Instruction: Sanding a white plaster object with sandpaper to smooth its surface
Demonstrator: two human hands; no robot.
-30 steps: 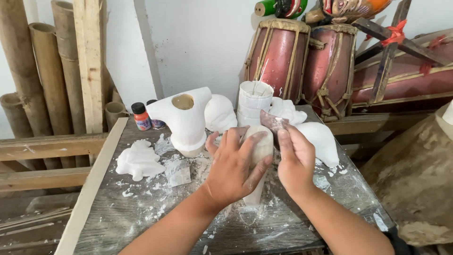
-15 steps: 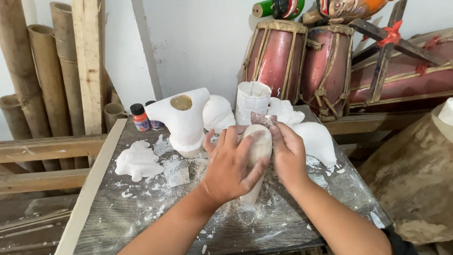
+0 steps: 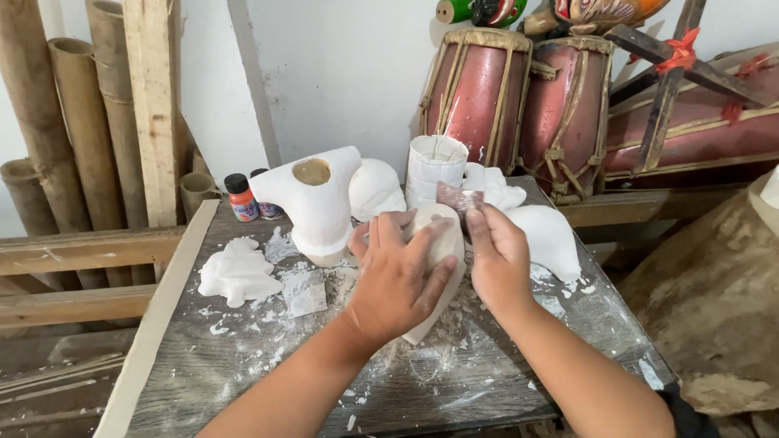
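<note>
My left hand grips a tall white plaster piece that stands on the dusty grey table. My right hand presses a small brownish sheet of sandpaper against the top of that piece. White dust lies around its base.
Behind stand a white hollow plaster figure, a white cylindrical cup and more white castings. A flat white relief lies at left beside small paint bottles. Red drums stand behind; bamboo poles lean at left.
My right hand has slid the sandpaper from the right side up onto the top of the piece. My left hand keeps its grip.
</note>
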